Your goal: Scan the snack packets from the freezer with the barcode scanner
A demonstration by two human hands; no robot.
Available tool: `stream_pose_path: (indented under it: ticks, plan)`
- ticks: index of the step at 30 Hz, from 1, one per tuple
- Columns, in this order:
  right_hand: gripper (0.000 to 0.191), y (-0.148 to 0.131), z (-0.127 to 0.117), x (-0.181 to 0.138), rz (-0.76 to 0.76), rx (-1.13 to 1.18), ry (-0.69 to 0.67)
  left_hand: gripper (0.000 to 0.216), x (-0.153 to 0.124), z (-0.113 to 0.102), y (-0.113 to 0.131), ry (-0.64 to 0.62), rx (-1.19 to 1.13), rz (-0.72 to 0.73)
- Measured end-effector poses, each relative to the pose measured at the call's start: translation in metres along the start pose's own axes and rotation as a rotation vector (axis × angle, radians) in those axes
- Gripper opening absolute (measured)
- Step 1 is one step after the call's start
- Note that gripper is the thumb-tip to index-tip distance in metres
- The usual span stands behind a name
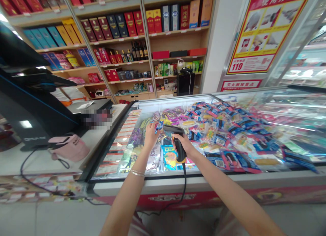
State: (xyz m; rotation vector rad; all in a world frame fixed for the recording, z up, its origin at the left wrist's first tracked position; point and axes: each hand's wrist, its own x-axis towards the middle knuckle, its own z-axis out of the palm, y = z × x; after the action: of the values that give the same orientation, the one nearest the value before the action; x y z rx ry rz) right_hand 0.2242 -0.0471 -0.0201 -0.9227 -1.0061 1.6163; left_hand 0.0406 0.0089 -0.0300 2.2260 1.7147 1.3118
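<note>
My right hand [185, 143] is wrapped round the grip of a black handheld barcode scanner [181, 151], whose head points left. A black cable hangs from the scanner's base. Close to the scanner's head, my left hand [151, 132] pinches a small blue wrapped packet [159, 126]. Both hands are over a chest freezer [203, 176] full of wrapped ice creams. Purple packs [173, 115] lie behind my hands, and a blue and yellow pack [169, 158] lies below the scanner. Many blue and pink packs [229, 127] fill the right side.
On the left, a counter [15, 163] carries a black checkout terminal [33, 110] and a pink pouch [70, 148]. Shelves of boxes and bottles [119, 56] stand behind the freezer. A red and yellow poster [270, 32] hangs at the right. The scanner's cable [184, 185] drapes over the freezer's front edge.
</note>
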Motion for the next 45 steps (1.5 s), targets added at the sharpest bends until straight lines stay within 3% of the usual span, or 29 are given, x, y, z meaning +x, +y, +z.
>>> stream_pose_path:
  ticks: [13, 19, 23, 28, 34, 39, 45]
  plan:
    - [0.022, -0.001, 0.0, 0.002, 0.003, 0.036, -0.008, 0.042, 0.0, 0.004, -0.004, 0.016, -0.008, -0.007]
    - [0.018, -0.024, -0.01, -0.003, 0.02, 0.195, 0.051, 0.039, 0.005, 0.009, 0.001, -0.015, -0.115, -0.147]
    - [0.017, -0.055, -0.044, -0.019, -0.031, 0.233, 0.085, 0.039, 0.017, 0.023, 0.03, -0.043, -0.222, -0.103]
    - [0.016, -0.091, -0.113, -0.051, -0.113, 0.283, 0.19, 0.038, 0.03, 0.054, 0.097, -0.082, -0.377, -0.003]
    - [0.012, -0.106, -0.194, -0.086, -0.2, 0.366, 0.413, 0.041, 0.021, 0.103, 0.156, -0.112, -0.454, 0.124]
    - [0.018, -0.091, -0.236, -0.095, -0.196, 0.374, 0.486, 0.044, 0.005, 0.123, 0.169, -0.164, -0.187, 0.21]
    - [0.015, -0.08, -0.251, -0.092, -0.181, 0.461, 0.452, 0.05, -0.003, 0.125, 0.163, -0.251, -0.026, 0.416]
